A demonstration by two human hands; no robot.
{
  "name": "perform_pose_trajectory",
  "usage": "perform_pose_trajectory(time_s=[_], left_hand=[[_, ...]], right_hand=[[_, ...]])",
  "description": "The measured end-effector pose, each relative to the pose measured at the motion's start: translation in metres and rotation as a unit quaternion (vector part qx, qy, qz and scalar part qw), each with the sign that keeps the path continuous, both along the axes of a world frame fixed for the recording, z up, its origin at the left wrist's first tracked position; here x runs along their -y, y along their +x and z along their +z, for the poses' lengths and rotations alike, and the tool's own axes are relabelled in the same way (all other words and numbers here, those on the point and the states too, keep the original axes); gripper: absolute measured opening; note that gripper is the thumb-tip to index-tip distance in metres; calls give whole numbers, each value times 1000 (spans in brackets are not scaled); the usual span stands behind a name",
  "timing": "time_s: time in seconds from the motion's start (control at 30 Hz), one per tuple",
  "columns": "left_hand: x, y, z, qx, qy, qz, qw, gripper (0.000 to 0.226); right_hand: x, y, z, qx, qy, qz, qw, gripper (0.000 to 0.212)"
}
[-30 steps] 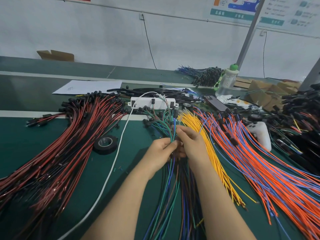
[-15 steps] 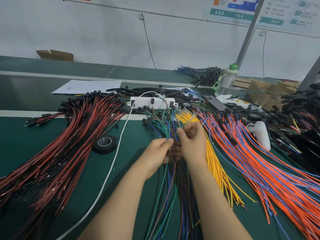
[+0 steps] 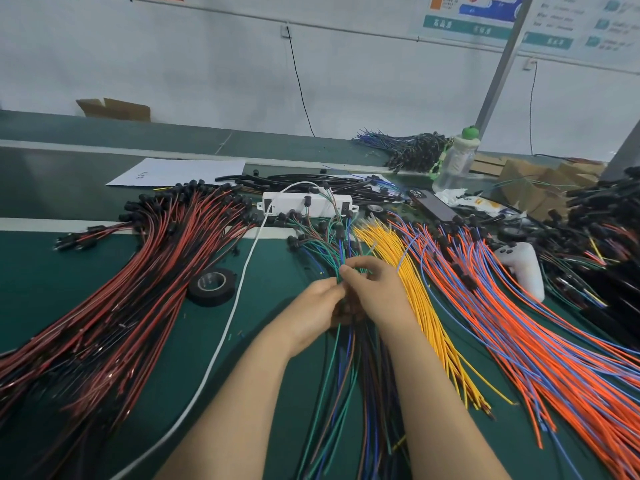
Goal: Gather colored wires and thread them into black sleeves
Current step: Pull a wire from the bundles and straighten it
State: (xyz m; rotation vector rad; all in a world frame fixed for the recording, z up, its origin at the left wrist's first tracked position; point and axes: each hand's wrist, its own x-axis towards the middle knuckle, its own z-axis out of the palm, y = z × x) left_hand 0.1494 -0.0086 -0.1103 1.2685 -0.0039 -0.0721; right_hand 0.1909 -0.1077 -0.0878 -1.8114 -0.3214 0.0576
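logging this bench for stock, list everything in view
red and black wires: large bundle, red/black, left
tape roll: one, black, beside that bundle
power strip: one, white, centre back
cable: one, white, from the power strip toward the near edge
mixed wires: bundle, green/blue/brown, centre
yellow wires: bundle, yellow, right of centre
orange and blue wires: large bundle, orange/blue, right
controller: one, white, right
phone: one, black, behind the yellow wires
bottle: one, clear, green cap, back right
paper sheet: one, white, back left
left hand: grip on the mixed wires
right hand: grip on the mixed wires
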Motion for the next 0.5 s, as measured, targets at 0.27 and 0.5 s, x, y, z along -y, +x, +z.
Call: perform_pose_trajectory(time_s=[0.27, 0.5], left_hand=[[3, -3, 9, -24, -26, 84, 996, 21], [-27, -32, 104, 89, -272, 60, 956, 44]], right_hand=[[-7, -7, 1, 22, 15, 39, 999, 8], [-36, -4, 12, -12, 108, 5, 994, 8]])
